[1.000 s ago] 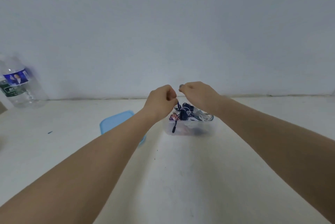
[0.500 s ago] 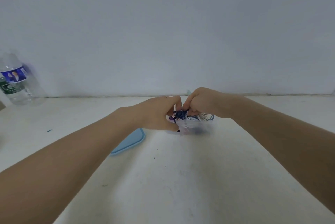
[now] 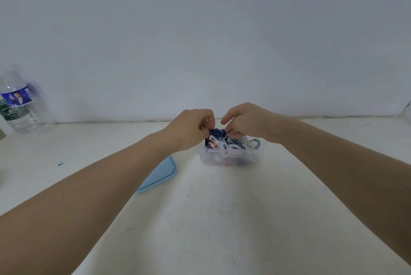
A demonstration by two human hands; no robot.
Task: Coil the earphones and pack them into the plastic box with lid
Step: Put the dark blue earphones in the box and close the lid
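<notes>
Our left hand (image 3: pixel 191 128) and right hand (image 3: pixel 246 122) meet just above the open plastic box (image 3: pixel 230 159), and between them sits the dark blue earphone coil (image 3: pixel 217 132). The left fingers (image 3: pixel 205 119) are curled tight and pinch the coil's left end. The right fingers (image 3: pixel 231 133) curl down to the coil's right end and grip it there, while the right forefinger sticks out loosely above. The coil hangs over the box's far left part, just above the tangle of white, pale blue and reddish cables (image 3: pixel 233 144) that fills the box; we cannot tell whether it touches them.

The box is clear plastic and stands on the white table (image 3: pixel 222 219). Its light blue lid (image 3: pixel 160 177) lies flat on the table just left of it, partly hidden under our left forearm.

Far to the left, by the wall, stands a clear water bottle (image 3: pixel 22 108). Its label carries a blue band with a small picture of a person and a green band beneath; the writing is too blurred for us to read.
</notes>
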